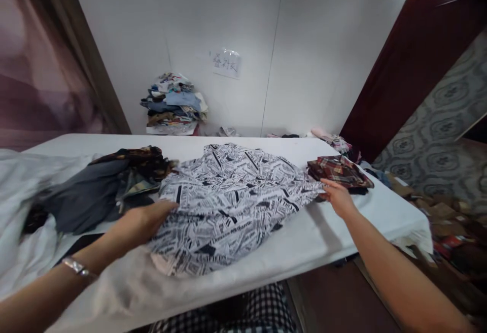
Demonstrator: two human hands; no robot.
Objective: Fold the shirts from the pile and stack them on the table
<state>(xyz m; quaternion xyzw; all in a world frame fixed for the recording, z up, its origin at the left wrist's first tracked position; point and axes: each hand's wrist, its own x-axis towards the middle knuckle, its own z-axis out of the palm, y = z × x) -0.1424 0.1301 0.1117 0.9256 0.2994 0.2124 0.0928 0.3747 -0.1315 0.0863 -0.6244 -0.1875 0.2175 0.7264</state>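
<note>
A white shirt with black newspaper print [232,196] lies spread over the middle of the white-covered table. Its right end is pinched in my right hand [335,196], which lifts that part a little off the cloth. At the shirt's left edge, my left hand [154,217] is closed on the fabric, its fingertips partly hidden. A silver bracelet [78,267] circles my left wrist. Just beyond my right hand sits a folded red plaid shirt [342,171] on a dark folded garment.
Loose grey and dark patterned clothes [99,186] are heaped on the table's left. A tall stack of folded clothes [177,102] stands behind the table, against the wall below a handwritten sign [226,64]. Cardboard and other items [441,216] lie on the floor at right.
</note>
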